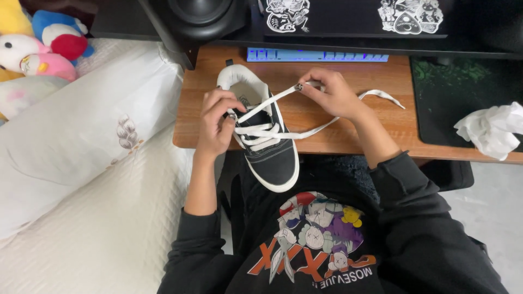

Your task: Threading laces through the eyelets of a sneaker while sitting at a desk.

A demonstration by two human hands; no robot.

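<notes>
A black canvas sneaker [272,158] with a white sole and white lining lies on the front edge of a wooden desk [381,122], toe toward me. White flat laces [261,130] cross its upper. My left hand [217,122] grips the shoe's left side at the eyelets. My right hand [329,92] pinches one lace near its metal tip and holds it taut, up and to the right of the shoe. The other lace end [381,96] trails right across the desk behind that hand.
A crumpled white tissue [490,129] lies on a dark mouse mat [463,92] at right. A lit keyboard [316,55] and a black speaker [199,16] stand behind the shoe. A white pillow [81,125] and plush toys [41,46] lie on the bed at left.
</notes>
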